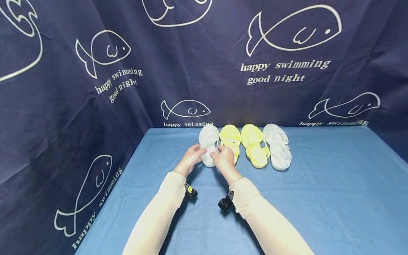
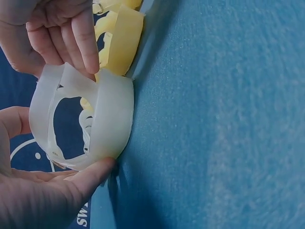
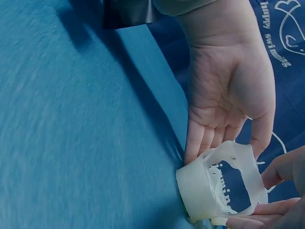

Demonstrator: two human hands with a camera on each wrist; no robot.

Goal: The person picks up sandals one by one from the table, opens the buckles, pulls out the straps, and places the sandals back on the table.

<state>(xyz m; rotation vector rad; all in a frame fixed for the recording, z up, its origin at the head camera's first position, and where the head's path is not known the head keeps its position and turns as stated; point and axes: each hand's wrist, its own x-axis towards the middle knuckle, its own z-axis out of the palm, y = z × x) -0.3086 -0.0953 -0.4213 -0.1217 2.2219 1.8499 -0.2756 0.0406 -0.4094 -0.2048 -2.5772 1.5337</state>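
Dark navy cloth [image 1: 191,78] with white fish outlines and the words "happy swimming" and "good night" fills the top and left side of the head view, and a blue surface [image 1: 334,198] spreads across the lower part of the frame. You have the white sandal [image 1: 209,136] near the middle of that view, at the left end of a row of four, its rounded toe towards the navy cloth and its heel towards you. It looks milky and slightly see-through (your wrist views show this best), with a smooth, thick heel, a back strap arching over an open gap, and a small round fastening on that strap. Its sole faces the blue surface.

Your left hand [image 1: 191,157] grips the left side of the heel, thumb at the strap and fingers lower, close to the sole. Your right hand [image 1: 224,159] holds the opposite side, thumb also at the strap, fingers fairly straight. Just right of it, partly covered by that hand, is the first yellow sandal [image 1: 230,134]; then come the second yellow sandal [image 1: 257,150], slanting towards the lower right, and the other white sandal [image 1: 280,152], similarly angled. Your pale sleeves [image 1: 153,219] enter from the bottom edge.
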